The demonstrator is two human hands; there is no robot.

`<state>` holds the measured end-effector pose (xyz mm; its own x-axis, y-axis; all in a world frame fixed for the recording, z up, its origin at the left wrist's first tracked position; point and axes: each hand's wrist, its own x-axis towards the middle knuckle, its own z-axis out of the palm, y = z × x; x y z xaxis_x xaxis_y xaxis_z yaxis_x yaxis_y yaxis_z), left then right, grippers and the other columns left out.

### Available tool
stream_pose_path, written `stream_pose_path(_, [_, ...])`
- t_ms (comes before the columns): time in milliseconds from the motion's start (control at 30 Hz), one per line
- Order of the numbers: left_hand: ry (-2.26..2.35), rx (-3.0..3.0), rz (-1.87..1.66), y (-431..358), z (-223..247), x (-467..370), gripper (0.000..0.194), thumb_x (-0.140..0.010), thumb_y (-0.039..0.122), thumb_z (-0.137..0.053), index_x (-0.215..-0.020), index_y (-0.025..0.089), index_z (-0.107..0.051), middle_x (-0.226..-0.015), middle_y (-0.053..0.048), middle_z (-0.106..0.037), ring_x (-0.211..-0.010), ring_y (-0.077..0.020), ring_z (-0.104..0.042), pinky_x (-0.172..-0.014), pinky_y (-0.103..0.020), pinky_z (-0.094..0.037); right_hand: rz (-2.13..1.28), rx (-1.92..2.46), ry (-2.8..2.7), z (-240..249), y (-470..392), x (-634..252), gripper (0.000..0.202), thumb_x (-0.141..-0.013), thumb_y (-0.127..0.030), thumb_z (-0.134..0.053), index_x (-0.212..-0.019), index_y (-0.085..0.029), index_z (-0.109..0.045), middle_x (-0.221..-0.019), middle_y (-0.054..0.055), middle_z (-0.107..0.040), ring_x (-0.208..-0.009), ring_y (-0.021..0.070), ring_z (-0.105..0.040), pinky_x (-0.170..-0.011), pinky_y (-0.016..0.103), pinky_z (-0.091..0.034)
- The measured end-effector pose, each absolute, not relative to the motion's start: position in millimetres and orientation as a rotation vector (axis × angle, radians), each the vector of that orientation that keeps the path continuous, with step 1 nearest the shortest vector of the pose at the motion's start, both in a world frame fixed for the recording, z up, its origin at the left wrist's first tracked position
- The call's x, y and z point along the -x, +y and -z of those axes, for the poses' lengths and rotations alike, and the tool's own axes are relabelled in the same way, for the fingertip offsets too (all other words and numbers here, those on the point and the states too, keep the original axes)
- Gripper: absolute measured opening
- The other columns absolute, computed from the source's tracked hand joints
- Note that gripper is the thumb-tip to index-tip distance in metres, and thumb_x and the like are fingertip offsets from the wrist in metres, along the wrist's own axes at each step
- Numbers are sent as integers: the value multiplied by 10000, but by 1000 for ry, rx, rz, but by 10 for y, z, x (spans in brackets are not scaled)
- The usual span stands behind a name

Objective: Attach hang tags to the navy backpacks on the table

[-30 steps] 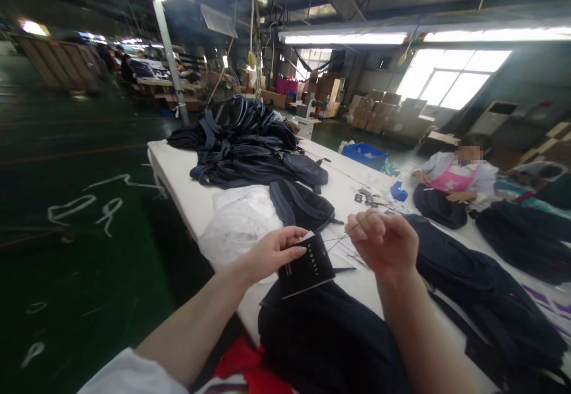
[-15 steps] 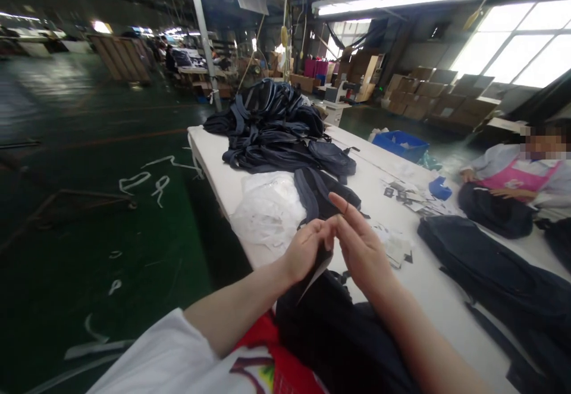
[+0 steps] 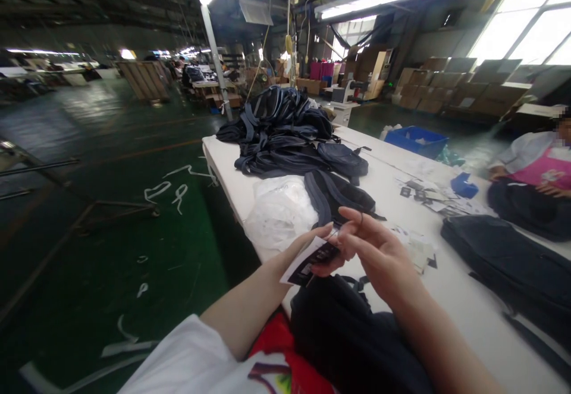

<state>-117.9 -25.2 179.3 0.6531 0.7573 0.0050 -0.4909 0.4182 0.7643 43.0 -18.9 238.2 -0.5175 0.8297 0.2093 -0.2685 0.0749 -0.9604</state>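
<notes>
Head view: pale worktop point(image 3: 450, 313), green floor point(image 3: 191, 275); two-o'clock blue bin point(image 3: 413, 148) holds something white point(image 3: 420, 141); left hand point(image 3: 307, 241) grips tag point(image 3: 312, 260), right hand's point(image 3: 379, 248) grip unclear.

The scene is viewed from the person's head, where a single camera is worn, faced forward and angled down along the forearms point(image 3: 254, 305). The hands point(image 3: 386, 257) are seen from behind at close range, a little below and right of the frame's middle. The counter point(image 3: 477, 316) is looked along obliquely from its near end, with the green floor point(image 3: 191, 287) taken in at the left. Far behind, stacked cartons point(image 3: 468, 90) and a window point(image 3: 517, 19) are included, small or cropped, by the wide view.
</notes>
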Motion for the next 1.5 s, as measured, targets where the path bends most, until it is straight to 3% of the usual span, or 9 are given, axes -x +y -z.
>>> stream_pose_path(133, [319,-663,-836,-236,-1766,1183,444,-790,595,-561,-743,154,-549,-540,11,-491,-308,-61,-317,-321,-209,-132,-1105,688,-1928,-2352,-208,-436,172,-818,-271,-651,-978,-250,-709,-763,18,-610,-638,152,-564,-613,319,-498])
stream_pose_path(300, [407,-597,-862,-243,-1749,1151,472,-797,603,-556,-672,148,-532,-471,18,-436,-320,-58,-299,-338,-205,-125,-268,643,-2312,-2314,-166,-413,222,-875,-234,-561,-1051,-268,-692,-829,55,-627,-717,189,-550,-639,337,-446])
stream_pose_path(467, [451,-656,-872,-240,-1695,1111,518,-770,645,-551,-591,163,-485,-443,6,-438,-318,-70,-342,-318,-209,-160,71,618,-2408,-2290,-158,-399,184,-908,-216,-500,-802,-204,-650,-738,58,-587,-696,188,-514,-680,340,-403])
stream_pose_path(633, [561,-754,-925,-282,-1786,1081,502,-794,638,-523,-635,162,-526,-415,21,-432,-286,-67,-314,-300,-209,-136,-218,811,-2222,-2260,-162,-391,168,-857,-247,-556,-703,-217,-618,-696,28,-573,-629,162,-501,-594,309,-367])
stream_pose_path(833, [742,-979,-933,-409,-1936,1175,651,-761,772,-477,-607,145,-564,-413,22,-441,-296,-50,-308,-322,-229,-152,-1415,814,-1573,-2320,-69,-475,237,-787,-384,-636,-622,-220,-590,-585,-9,-492,-561,147,-452,-630,323,-445])
stream_pose_path(967, [819,-1046,-1074,-502,-1974,1233,510,-702,621,-699,-609,136,-572,-518,21,-505,-428,-49,-397,-426,-215,-261,-1861,539,-1253,-2417,-91,-507,175,-800,-367,-566,-720,-229,-640,-620,-18,-447,-515,119,-369,-748,378,-501])
stream_pose_path(1133, [779,-1126,-1166,-577,-2067,1277,354,-675,347,-816,-929,170,-644,-854,-33,-681,-797,-142,-620,-754,-253,-440,-1857,467,-1250,-2424,-143,-499,218,-778,-393,-577,-876,-237,-694,-715,17,-532,-627,154,-474,-746,377,-494])
stream_pose_path(1300, [721,-1287,-1039,-641,-2169,1350,163,-789,304,-712,-843,154,-682,-784,-50,-703,-760,-149,-632,-746,-255,-454,-1729,517,-1325,-2408,-110,-504,279,-773,-361,-664,-577,-223,-522,-535,-50,-386,-538,115,-418,-827,363,-479])
stream_pose_path(1500, [830,-1373,-913,-653,-2188,1318,236,-829,358,-656,-756,146,-728,-715,-49,-699,-693,-153,-627,-692,-247,-473,-1055,1039,-2098,-2438,-10,-791,262,-809,-479,-637,-826,-220,-667,-812,48,-656,-762,192,-579,-714,331,-462])
